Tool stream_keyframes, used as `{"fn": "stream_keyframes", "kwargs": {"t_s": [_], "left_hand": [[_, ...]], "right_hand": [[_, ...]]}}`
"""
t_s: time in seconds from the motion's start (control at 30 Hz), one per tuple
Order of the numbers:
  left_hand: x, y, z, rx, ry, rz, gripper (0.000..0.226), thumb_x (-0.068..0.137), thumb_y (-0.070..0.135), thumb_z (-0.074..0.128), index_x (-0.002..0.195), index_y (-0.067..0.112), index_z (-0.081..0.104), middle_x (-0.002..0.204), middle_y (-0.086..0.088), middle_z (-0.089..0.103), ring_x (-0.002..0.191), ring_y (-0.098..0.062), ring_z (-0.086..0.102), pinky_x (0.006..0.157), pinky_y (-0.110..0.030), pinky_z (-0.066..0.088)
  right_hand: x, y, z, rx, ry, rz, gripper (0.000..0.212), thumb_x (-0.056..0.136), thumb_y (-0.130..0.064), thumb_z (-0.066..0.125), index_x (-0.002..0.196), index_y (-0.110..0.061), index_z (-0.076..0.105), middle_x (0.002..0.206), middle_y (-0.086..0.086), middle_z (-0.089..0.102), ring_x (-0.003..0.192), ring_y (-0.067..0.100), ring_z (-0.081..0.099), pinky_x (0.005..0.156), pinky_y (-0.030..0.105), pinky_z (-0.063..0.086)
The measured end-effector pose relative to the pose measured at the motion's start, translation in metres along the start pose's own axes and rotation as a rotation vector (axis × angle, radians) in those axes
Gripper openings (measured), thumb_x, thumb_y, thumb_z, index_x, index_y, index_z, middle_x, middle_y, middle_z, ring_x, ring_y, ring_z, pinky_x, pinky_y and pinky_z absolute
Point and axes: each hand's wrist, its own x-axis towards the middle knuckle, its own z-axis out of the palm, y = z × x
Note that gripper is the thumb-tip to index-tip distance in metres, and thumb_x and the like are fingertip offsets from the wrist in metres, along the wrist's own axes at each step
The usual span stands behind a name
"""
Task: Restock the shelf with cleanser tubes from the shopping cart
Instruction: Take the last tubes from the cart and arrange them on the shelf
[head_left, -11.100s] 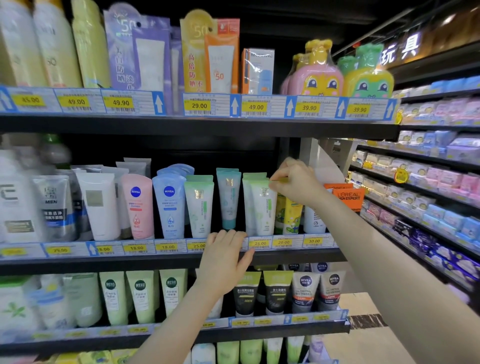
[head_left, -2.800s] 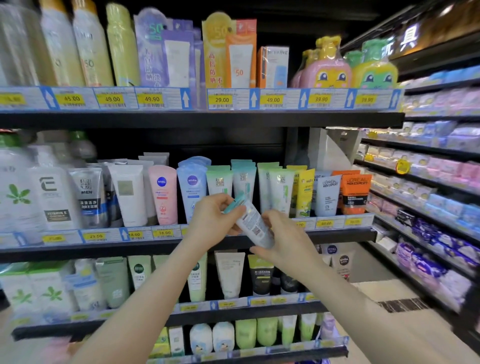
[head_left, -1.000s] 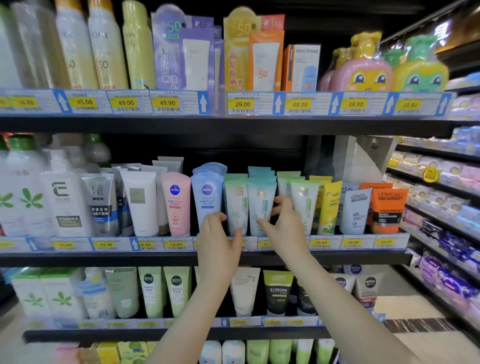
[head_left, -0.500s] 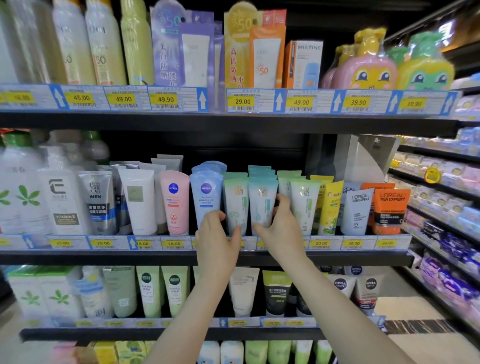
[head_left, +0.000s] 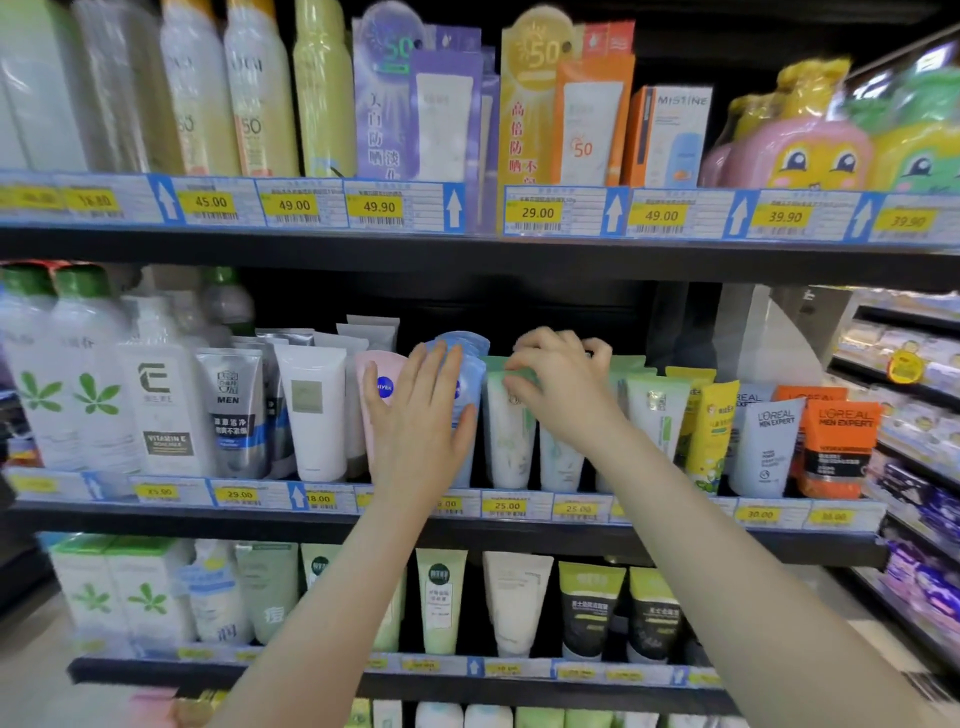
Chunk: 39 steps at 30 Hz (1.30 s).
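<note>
Cleanser tubes stand in rows on the middle shelf (head_left: 156, 519). My left hand (head_left: 415, 415) lies flat with straight fingers against the fronts of the blue Nivea tube (head_left: 470, 364) and the pink Nivea tube (head_left: 376, 374). My right hand (head_left: 561, 384) curls over the tops of the green-topped tubes; its thumb and fingers pinch the crimped top of the pale green tube (head_left: 509, 441). A teal-printed tube (head_left: 563, 462) stands just right of it, under my wrist. No shopping cart is in view.
Yellow tubes (head_left: 709, 431) and L'Oreal tubes (head_left: 836, 447) stand to the right, white bottles (head_left: 67, 395) to the left. Sunscreen sprays and boxes fill the shelf above (head_left: 519, 260). More tubes line the shelf below (head_left: 467, 686). An aisle of goods runs at the far right.
Both hands rose from the tubes' bases. The left slid left onto the Nivea tubes, and the right climbed to the tops of the green tubes. The view has come closer.
</note>
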Motion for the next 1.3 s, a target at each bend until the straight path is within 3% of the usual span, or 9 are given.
{"fn": "stream_keyframes", "kwargs": {"t_s": [0.17,0.3,0.4,0.47,0.57,0.67,0.8,1.1,1.3], "left_hand": [[0.001,0.000,0.001,-0.034,0.019,0.006,0.049,0.086,0.034,0.056,0.132,0.016,0.048,0.140,-0.007,0.049,0.132,-0.024,0.043,0.114,-0.051,-0.004],[0.002,0.002,0.000,-0.060,0.046,0.017,0.049,0.086,0.032,0.059,0.130,0.014,0.049,0.140,-0.008,0.049,0.131,-0.026,0.043,0.115,-0.046,-0.008],[-0.007,0.008,-0.004,-0.107,0.107,-0.023,0.046,0.085,0.035,0.056,0.126,0.013,0.050,0.138,-0.010,0.048,0.129,-0.027,0.043,0.114,-0.047,0.008],[-0.024,0.021,-0.008,-0.191,0.132,-0.114,0.046,0.082,0.040,0.057,0.118,0.014,0.051,0.127,-0.007,0.054,0.118,-0.023,0.046,0.101,-0.044,0.026],[-0.056,0.049,-0.005,-0.266,0.073,-0.217,0.048,0.074,0.047,0.055,0.111,0.016,0.048,0.111,-0.002,0.059,0.102,-0.020,0.046,0.082,-0.036,0.027],[-0.071,0.067,0.007,-0.267,-0.014,-0.307,0.050,0.073,0.050,0.053,0.109,0.016,0.048,0.106,-0.001,0.059,0.093,-0.024,0.052,0.076,-0.037,0.026],[-0.069,0.078,0.015,-0.277,-0.034,-0.434,0.052,0.076,0.052,0.053,0.111,0.014,0.048,0.105,-0.002,0.060,0.092,-0.025,0.055,0.074,-0.036,0.024],[-0.072,0.085,0.022,-0.338,-0.045,-0.503,0.044,0.079,0.047,0.049,0.107,0.013,0.051,0.101,-0.001,0.060,0.092,-0.023,0.054,0.071,-0.031,0.015],[-0.082,0.087,0.016,-0.381,0.013,-0.468,0.044,0.083,0.046,0.050,0.113,0.014,0.049,0.113,-0.006,0.058,0.103,-0.023,0.046,0.077,-0.032,0.022]], "right_hand": [[0.001,-0.004,-0.001,0.102,0.009,0.065,0.016,0.091,-0.030,0.056,0.088,-0.026,0.070,0.097,-0.009,0.065,0.099,0.017,0.050,0.095,0.035,0.012],[0.000,-0.007,0.000,0.129,0.025,0.078,0.016,0.091,-0.032,0.057,0.088,-0.026,0.071,0.094,-0.010,0.067,0.098,0.016,0.052,0.094,0.033,0.010],[-0.001,-0.007,-0.005,0.101,0.065,0.061,0.020,0.085,-0.038,0.062,0.102,-0.028,0.068,0.109,-0.010,0.063,0.107,0.015,0.051,0.092,0.030,0.011],[-0.018,-0.005,-0.013,0.107,0.195,0.089,0.037,0.079,-0.039,0.068,0.114,-0.028,0.061,0.116,-0.009,0.057,0.108,0.012,0.047,0.086,0.025,0.014],[-0.069,-0.005,-0.013,0.258,0.365,0.255,0.043,0.079,-0.032,0.072,0.115,-0.018,0.053,0.111,-0.004,0.052,0.105,0.012,0.045,0.087,0.023,0.028],[-0.108,-0.007,0.010,0.329,0.270,0.441,0.052,0.079,-0.037,0.071,0.118,-0.013,0.046,0.111,-0.001,0.050,0.103,0.014,0.050,0.078,0.024,0.039],[-0.107,-0.006,0.034,0.194,0.237,0.533,0.060,0.075,-0.044,0.072,0.117,-0.009,0.046,0.107,0.005,0.058,0.098,0.025,0.057,0.075,0.035,0.048],[-0.095,-0.005,0.040,0.060,0.208,0.556,0.047,0.071,-0.042,0.073,0.094,-0.009,0.048,0.084,0.008,0.063,0.079,0.029,0.060,0.063,0.035,0.043],[-0.112,-0.002,0.024,0.204,0.239,0.515,0.053,0.078,-0.042,0.069,0.117,-0.013,0.048,0.107,0.004,0.060,0.095,0.022,0.059,0.073,0.035,0.048]]}}
